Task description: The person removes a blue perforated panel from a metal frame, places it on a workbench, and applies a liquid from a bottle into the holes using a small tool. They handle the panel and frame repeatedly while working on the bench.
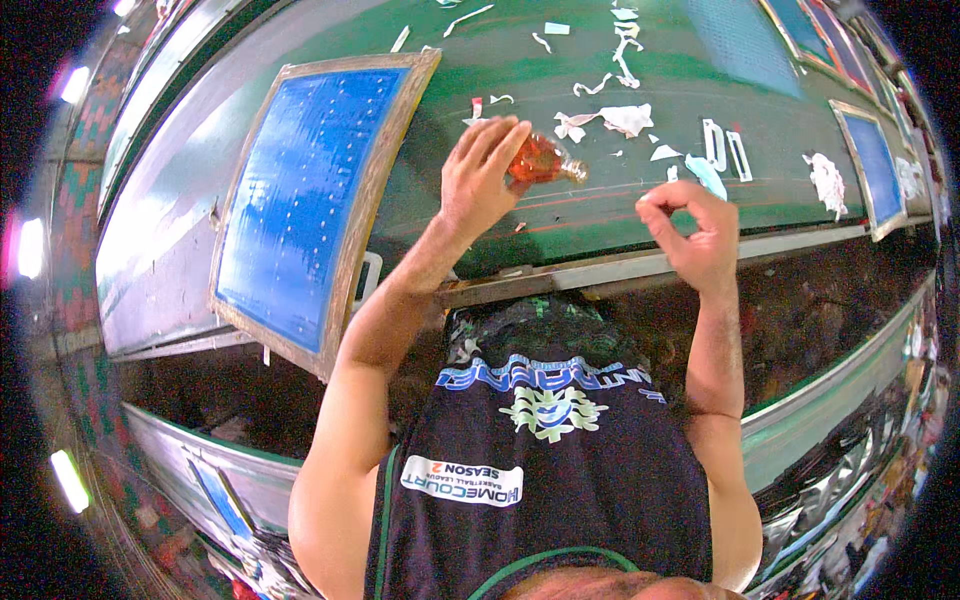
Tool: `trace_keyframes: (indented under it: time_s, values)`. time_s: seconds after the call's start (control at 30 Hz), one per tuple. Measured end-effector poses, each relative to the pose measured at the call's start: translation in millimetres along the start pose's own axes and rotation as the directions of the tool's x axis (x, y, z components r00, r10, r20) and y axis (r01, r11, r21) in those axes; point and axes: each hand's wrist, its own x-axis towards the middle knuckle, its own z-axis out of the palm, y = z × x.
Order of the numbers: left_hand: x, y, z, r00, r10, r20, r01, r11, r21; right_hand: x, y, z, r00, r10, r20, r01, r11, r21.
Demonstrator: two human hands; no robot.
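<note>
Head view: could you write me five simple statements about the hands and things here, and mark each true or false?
1. The left hand holds a bottle. True.
2. Both hands grip it. False: the right hand is apart from it.
3. The bottle's neck points left. False: it points right.
4. White scraps lie on the green table. True.
5. The large blue panel is right of both hands. False: it is left of them.
</note>
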Motion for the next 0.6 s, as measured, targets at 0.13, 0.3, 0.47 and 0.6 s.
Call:
trace_keyframes:
  time_s: [0.13, 0.3, 0.47, 0.6]
  values:
    - [37, 11, -46, 0.993, 0.076, -0.095, -0.068, 0.995, 0.078, 24, -24, -7, 0.991, -0.117, -0.071, 0.116, 0.993, -0.019]
    - [58, 19, -95, 0.978, 0.161, -0.131, -0.127, 0.963, 0.24, 35, -48, -3, 0.948, -0.297, -0.117, 0.28, 0.949, -0.142]
    - [56, 30, -122, 0.979, 0.16, -0.13, -0.114, 0.946, 0.304, 41, -54, 6, 0.926, -0.363, -0.103, 0.344, 0.925, -0.16]
    - [52, 42, -132, 0.986, 0.135, -0.094, -0.094, 0.933, 0.348, 47, -55, 13, 0.887, -0.455, -0.074, 0.435, 0.879, -0.197]
